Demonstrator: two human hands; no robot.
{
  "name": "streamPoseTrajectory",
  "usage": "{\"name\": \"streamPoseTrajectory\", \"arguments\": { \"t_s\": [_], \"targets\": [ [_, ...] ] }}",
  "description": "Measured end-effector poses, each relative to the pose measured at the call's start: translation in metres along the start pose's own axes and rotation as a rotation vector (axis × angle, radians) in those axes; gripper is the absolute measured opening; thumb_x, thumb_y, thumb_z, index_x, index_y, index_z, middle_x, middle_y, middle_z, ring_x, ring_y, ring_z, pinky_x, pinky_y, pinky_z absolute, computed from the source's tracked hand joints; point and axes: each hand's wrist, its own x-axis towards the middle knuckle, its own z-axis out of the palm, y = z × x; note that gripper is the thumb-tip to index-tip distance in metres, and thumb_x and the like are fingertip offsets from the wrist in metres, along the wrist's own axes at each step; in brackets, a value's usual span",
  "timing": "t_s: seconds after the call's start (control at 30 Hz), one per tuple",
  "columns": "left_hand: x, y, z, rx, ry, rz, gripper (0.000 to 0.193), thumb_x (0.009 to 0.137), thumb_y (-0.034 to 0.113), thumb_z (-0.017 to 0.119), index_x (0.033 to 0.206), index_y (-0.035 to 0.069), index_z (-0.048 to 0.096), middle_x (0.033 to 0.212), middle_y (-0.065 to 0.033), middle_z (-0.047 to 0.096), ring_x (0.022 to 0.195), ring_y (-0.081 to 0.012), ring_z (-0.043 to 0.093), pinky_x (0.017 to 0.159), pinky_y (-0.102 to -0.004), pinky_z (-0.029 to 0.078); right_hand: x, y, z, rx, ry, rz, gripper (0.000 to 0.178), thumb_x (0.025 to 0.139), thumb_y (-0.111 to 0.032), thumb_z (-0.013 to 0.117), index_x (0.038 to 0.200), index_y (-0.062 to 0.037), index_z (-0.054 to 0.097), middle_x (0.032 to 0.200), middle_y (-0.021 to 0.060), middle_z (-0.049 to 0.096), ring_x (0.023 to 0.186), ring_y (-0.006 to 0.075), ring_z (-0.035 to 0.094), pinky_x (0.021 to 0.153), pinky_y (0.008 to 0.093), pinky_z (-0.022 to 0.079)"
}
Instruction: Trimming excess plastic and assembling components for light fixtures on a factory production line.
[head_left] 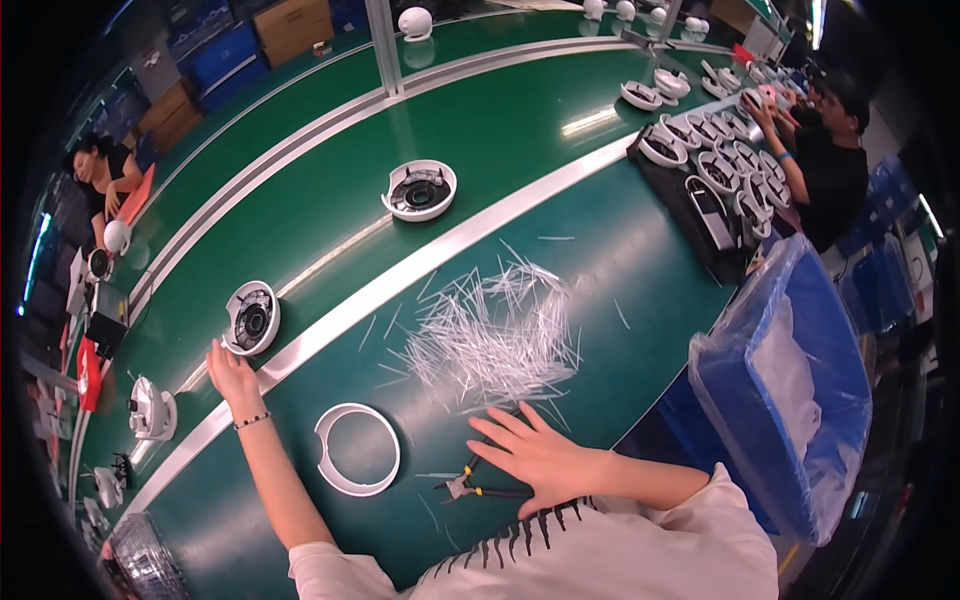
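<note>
My left hand [232,373] reaches over the metal rail with fingers stretched out. Its fingertips are at the lower edge of a round white housing with a black inside [254,318]; whether they touch it I cannot tell. My right hand [540,458] lies palm down on the green worktop [610,300], fingers spread. Beneath it, partly covered, is a pair of cutting pliers [459,487] with yellow and black handles, not gripped. Between my arms lies a white plastic ring [393,455] with a gap in its side. Beyond my right hand is a loose pile of thin, clear-white strips [490,345].
Another white housing [420,191] sits on the green conveyor belt [330,225]. A black tray [690,235] at the right bears several housings. A blue bin [735,385] lined with clear plastic stands at my right. Co-workers sit at far left and far right.
</note>
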Motion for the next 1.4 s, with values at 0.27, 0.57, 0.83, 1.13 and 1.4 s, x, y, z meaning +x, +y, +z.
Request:
{"name": "streamPoseTrajectory", "arguments": {
  "t_s": [0.27, 0.57, 0.83, 1.13, 1.4],
  "targets": [
    [-0.077, 0.052, 0.011, -0.065, 0.022, 0.307, 0.045, 0.086, 0.017, 0.046, 0.127, 0.012, 0.026, 0.13, -0.0083, 0.034, 0.12, -0.0216, 0.031, 0.1, -0.0426, 0.017, -0.008, 0.009, 0.005, -0.123, 0.051, -0.106, 0.082, 0.053, -0.029, 0.074, 0.121, -0.0016, 0.037, 0.118, 0.0171, 0.036, 0.11, 0.0322, 0.035, 0.096, 0.0478, 0.023],
    [-0.141, 0.083, -0.044, 0.097, -0.074, 0.435, 0.043, 0.086, 0.008, 0.043, 0.125, 0.003, 0.025, 0.12, -0.0139, 0.041, 0.104, -0.0216, 0.047, 0.083, -0.0333, 0.044, -0.001, 0.025, -0.017, -0.372, 0.042, -0.294, 0.033, 0.046, -0.01, 0.064, 0.077, -0.0054, 0.053, 0.08, 0.0083, 0.045, 0.08, 0.0241, 0.045, 0.066, 0.0333, 0.035],
    [-0.131, 0.051, -0.116, 0.345, -0.093, 0.292, 0.027, 0.087, 0.006, 0.041, 0.113, 0.001, 0.042, 0.094, -0.0076, 0.058, 0.07, -0.0088, 0.054, 0.059, -0.019, 0.044, 0.056, -0.001, -0.098, -0.301, 0.636, -0.408, 0.036, 0.045, -0.002, 0.06, 0.079, -0.0033, 0.051, 0.079, 0.0116, 0.046, 0.069, 0.0286, 0.048, 0.058, 0.0371, 0.04],
    [-0.127, 0.061, -0.125, 0.394, -0.175, 0.228, 0.027, 0.085, 0.006, 0.045, 0.111, 0.0, 0.042, 0.092, -0.006, 0.058, 0.066, -0.0082, 0.055, 0.056, -0.0179, 0.042, 0.136, -0.083, -0.068, -0.285, 0.426, -0.631, 0.043, 0.05, -0.006, 0.064, 0.091, -0.0024, 0.055, 0.081, 0.0094, 0.049, 0.072, 0.0255, 0.047, 0.062, 0.0344, 0.039],
    [-0.1, 0.091, -0.133, 0.287, -0.057, 0.451, 0.021, 0.085, 0.002, 0.044, 0.106, 0.0, 0.048, 0.093, -0.0078, 0.059, 0.082, -0.0112, 0.055, 0.069, -0.0211, 0.043, 0.142, -0.065, -0.073, 0.141, 0.018, -0.366, 0.067, 0.056, -0.019, 0.063, 0.115, -0.0016, 0.037, 0.091, 0.0166, 0.046, 0.086, 0.0319, 0.05, 0.075, 0.0381, 0.041]
  ]
}}
